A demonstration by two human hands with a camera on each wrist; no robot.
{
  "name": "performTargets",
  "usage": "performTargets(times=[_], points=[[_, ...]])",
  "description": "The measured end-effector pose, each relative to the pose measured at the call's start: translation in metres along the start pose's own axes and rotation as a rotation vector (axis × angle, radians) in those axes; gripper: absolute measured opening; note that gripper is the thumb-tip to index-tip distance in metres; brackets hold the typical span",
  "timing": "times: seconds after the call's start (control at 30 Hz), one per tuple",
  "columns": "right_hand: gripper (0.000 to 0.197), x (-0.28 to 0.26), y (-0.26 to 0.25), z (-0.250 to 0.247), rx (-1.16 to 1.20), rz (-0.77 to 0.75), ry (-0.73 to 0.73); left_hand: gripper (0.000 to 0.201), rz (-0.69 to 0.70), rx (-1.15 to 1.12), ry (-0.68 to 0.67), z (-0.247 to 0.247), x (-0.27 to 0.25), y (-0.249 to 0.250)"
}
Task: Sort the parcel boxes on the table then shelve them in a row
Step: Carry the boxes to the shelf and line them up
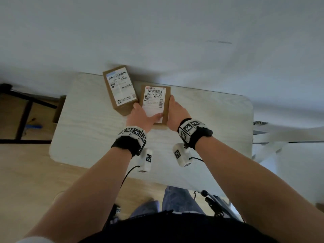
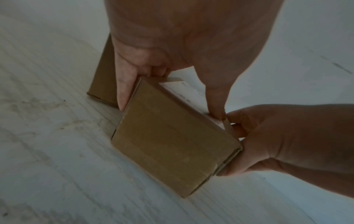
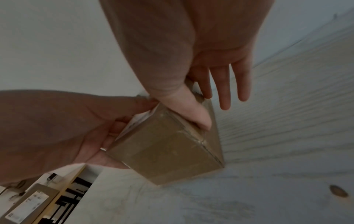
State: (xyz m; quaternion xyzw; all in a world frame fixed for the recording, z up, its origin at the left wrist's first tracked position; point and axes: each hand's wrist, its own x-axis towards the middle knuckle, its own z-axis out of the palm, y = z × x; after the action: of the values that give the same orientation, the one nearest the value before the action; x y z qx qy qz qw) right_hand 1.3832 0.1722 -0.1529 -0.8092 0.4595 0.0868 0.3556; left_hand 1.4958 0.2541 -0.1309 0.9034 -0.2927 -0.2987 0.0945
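- Pale wood-grain table (image 1: pixel 201 120) fills mid-frame beneath a grey wall.
- Left hand (image 1: pixel 140 114) and right hand (image 1: pixel 176 111) both grasp a labelled brown cardboard parcel box (image 1: pixel 156 100) at centre.
- Second brown cardboard parcel box (image 1: pixel 119 90) lies just upper left, touching.

pale table (image 1: pixel 210 120) bearing two boxes (image 1: pixel 120 90)
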Motion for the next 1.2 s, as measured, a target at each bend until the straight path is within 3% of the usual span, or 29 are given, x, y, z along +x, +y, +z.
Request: performTargets(times=[0.23,0.5,0.63,0.77,1.2], points=[[0.096,-0.01,0.006,0.002,0.084,-0.023,0.024,0.084,0.037,-0.053,0.048,-0.002,-0.007,0.003],[0.072,-0.063,-0.001,0.002,0.211,0.002,0.205,0.099,0.191,-0.103,0.07,-0.008,-0.041,-0.006],[0.053,-0.103,-0.01,0.011,0.322,0.021,0.318,0.085,0.301,-0.161,0.1,-0.015,-0.067,-0.021],[0.053,-0.144,-0.019,0.032,0.385,0.058,0.43,0.069,0.422,-0.179,0.142,-0.022,-0.1,-0.039],[0.051,-0.274,-0.055,0.096,0.329,0.092,0.696,0.068,0.633,-0.23,0.127,-0.035,-0.205,-0.12]])
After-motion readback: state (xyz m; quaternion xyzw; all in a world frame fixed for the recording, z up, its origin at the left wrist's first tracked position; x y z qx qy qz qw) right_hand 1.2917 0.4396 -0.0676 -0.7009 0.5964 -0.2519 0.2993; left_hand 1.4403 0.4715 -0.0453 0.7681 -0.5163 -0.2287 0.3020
